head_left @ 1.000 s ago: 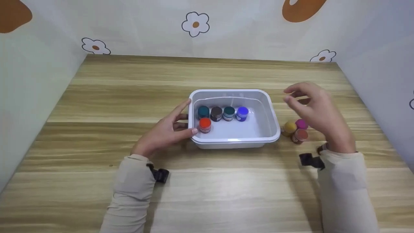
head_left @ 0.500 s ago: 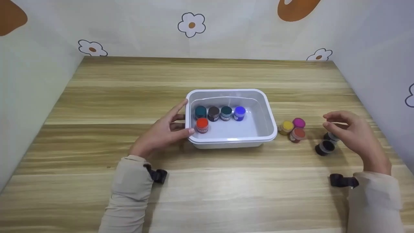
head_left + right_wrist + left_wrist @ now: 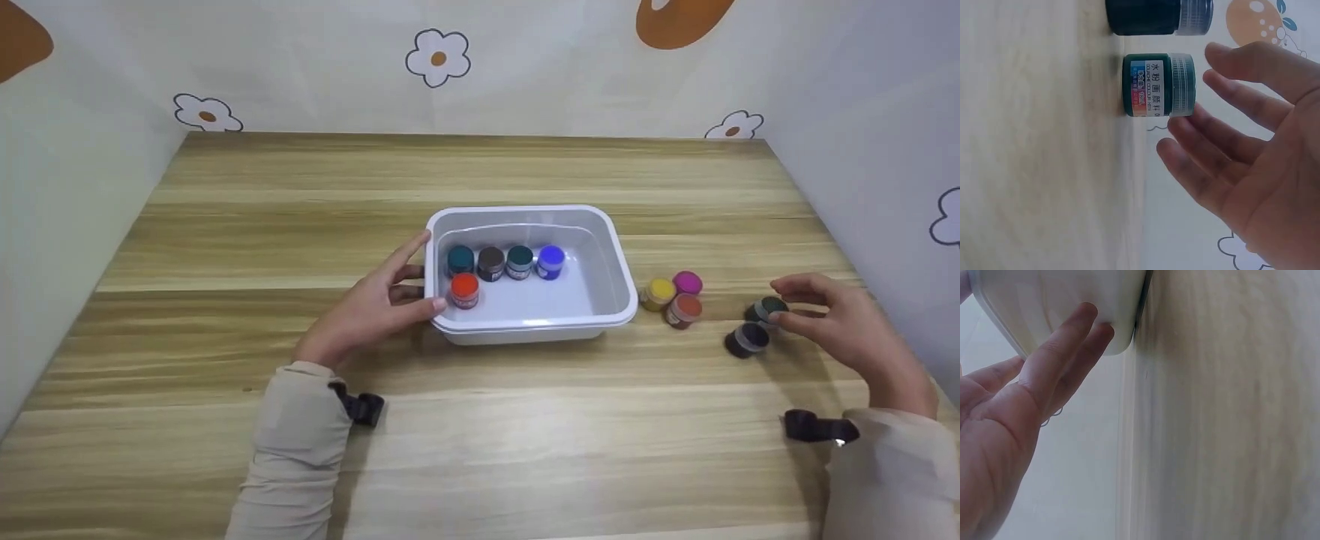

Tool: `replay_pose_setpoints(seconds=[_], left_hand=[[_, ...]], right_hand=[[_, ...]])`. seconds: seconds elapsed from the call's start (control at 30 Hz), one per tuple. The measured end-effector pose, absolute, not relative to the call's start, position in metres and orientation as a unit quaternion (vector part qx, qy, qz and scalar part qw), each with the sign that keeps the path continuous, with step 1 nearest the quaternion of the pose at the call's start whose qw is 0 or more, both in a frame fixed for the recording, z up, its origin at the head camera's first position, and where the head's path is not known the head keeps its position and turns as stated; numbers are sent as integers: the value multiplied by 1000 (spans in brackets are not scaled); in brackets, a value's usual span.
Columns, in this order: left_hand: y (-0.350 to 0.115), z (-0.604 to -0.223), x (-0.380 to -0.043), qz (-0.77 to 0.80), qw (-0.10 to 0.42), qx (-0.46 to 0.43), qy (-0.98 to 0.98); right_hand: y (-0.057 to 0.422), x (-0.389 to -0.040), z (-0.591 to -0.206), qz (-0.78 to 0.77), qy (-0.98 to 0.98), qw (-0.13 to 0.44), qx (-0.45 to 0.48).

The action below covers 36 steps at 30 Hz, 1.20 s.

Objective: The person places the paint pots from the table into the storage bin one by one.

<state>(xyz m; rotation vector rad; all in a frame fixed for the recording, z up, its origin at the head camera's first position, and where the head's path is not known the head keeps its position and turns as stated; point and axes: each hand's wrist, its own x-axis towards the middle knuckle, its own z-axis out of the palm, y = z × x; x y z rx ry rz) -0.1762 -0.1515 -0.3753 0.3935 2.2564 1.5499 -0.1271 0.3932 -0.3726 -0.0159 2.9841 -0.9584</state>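
A white plastic tub (image 3: 536, 326) holds several small paint jars: a red-lidded jar (image 3: 464, 289) stands in front of a row ending in a blue jar (image 3: 550, 262). Against the tub's left side rests my left hand (image 3: 367, 315), thumb at the near rim, fingers nearly straight along the wall (image 3: 1067, 304). On the right, my right hand (image 3: 847, 326) reaches around a dark green gouache jar (image 3: 1148, 84), thumb and fingers spread. The right wrist view shows its fingers near the clear lid; contact is uncertain. Beside that jar stands a black-looking jar (image 3: 747, 340).
Between tub and right hand, a yellow jar (image 3: 659, 293), a magenta jar (image 3: 687, 283) and a reddish-brown jar (image 3: 683, 310) cluster together. The wooden tabletop (image 3: 525, 442) meets a pale flower-printed backdrop (image 3: 315, 67) behind and at both sides.
My right hand has moved right and down, from above the clustered jars to the dark green jar. Two dark jars at far right came into sight. The left hand stays at the tub.
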Motion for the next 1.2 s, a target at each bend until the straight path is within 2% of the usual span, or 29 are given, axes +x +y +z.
replay_pose_setpoints(seconds=[0.43,0.77,1.0,1.2], left_hand=[[-153,-378,-176,560,183,156,793],[-152,-378,-177,553,184,155,798],[-152,-377,-176,548,185,153,801],[-152,-376,-175,547,187,140,804]], right_hand=[[394,-128,-379,-295,955,30,-5],[389,-128,-362,-279,960,8,-4],[365,-134,-333,-266,964,4,-8],[325,-145,-313,-294,954,-14,-62]])
